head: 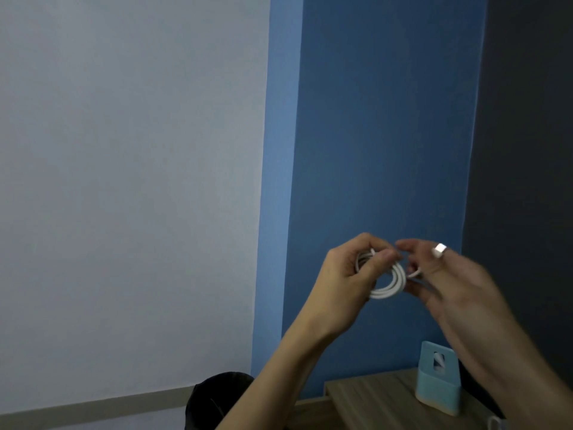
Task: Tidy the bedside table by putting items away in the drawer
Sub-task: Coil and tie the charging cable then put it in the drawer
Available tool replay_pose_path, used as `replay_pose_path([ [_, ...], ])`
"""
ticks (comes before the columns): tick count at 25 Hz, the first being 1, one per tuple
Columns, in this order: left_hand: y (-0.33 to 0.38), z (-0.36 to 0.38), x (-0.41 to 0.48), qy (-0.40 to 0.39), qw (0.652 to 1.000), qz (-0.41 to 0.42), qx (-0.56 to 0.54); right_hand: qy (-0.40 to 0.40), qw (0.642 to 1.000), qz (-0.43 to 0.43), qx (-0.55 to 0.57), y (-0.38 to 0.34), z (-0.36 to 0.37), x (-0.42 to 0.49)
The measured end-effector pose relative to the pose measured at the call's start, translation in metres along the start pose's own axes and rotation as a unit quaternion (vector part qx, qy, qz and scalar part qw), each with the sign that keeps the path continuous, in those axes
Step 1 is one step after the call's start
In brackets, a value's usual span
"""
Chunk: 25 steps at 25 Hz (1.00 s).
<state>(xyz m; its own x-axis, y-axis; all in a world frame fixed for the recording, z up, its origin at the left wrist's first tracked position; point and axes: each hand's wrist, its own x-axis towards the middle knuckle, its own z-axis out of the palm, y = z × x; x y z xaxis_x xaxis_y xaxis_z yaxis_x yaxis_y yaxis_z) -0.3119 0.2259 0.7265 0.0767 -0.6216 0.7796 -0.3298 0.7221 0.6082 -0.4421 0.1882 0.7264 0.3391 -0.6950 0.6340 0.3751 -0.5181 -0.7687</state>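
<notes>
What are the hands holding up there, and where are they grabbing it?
A coiled white cable. The left hand grips the coil's upper left side; the right hand touches its right edge, too blurred to tell the exact hold.

A pale grey wall (133,181) fills the left side, plain and evenly lit. It meets a blue wall (387,135) whose narrow left strip is lighter than its broad, dimmer face. To the right of the blue stands a dark grey wall (527,150), the darkest part of the room. A beige skirting board (93,408) runs along the foot of the pale wall. Low down, a wooden surface (372,395) sits against the blue wall, and just left of it is a rounded black shape (217,398) I cannot make out.
</notes>
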Motion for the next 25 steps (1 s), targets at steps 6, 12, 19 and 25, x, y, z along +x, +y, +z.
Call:
replay_pose_path([
  [6,0.001,0.001,-0.005,-0.024,0.999,0.02,0.039,-0.107,0.991,0.06,-0.06,-0.004,-0.012,0.001],
  [12,0.0,-0.014,-0.009,-0.07,0.995,-0.057,-0.034,-0.007,0.984,-0.038,-0.175,-0.009,-0.018,0.0],
  [19,0.01,-0.038,-0.012,-0.056,0.953,-0.017,0.298,0.045,0.983,-0.043,-0.172,0.002,-0.012,-0.005],
  [25,0.013,-0.031,-0.017,0.118,0.993,-0.007,-0.025,0.095,0.977,-0.087,-0.17,0.005,-0.01,-0.008],
])
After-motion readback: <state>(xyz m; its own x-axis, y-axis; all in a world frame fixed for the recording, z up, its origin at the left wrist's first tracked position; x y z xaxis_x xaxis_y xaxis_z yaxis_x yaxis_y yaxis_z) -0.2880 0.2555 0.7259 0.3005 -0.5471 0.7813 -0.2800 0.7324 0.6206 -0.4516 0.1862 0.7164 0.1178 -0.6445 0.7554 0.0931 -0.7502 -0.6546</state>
